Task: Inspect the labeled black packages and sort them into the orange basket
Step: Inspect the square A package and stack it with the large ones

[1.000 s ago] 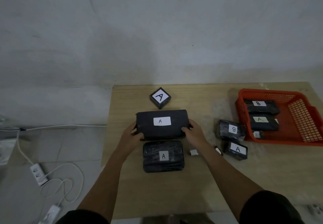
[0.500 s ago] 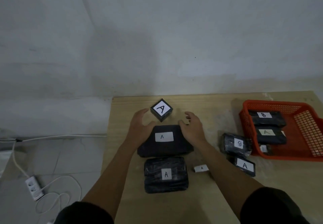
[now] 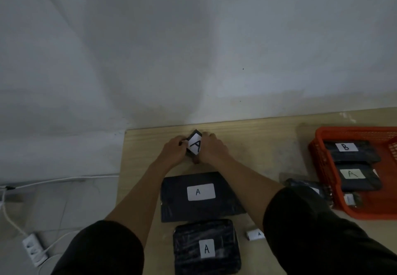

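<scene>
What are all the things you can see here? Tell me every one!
small cube package: 1, black with white A label, far side of table, held between both hands
flat package: 1, black, A label, middle of table
wrapped package: 1, shiny black, A label, near edge
loose label: 1, white, on table beside wrapped package
partly hidden package: 1, black, left of basket, behind right sleeve
orange basket: 1, right side of table
packages in basket: B package, A package, small one
table: 1, light wood
power strip: 1, white, floor at left
left hand: grips cube
right hand: grips cube
</scene>
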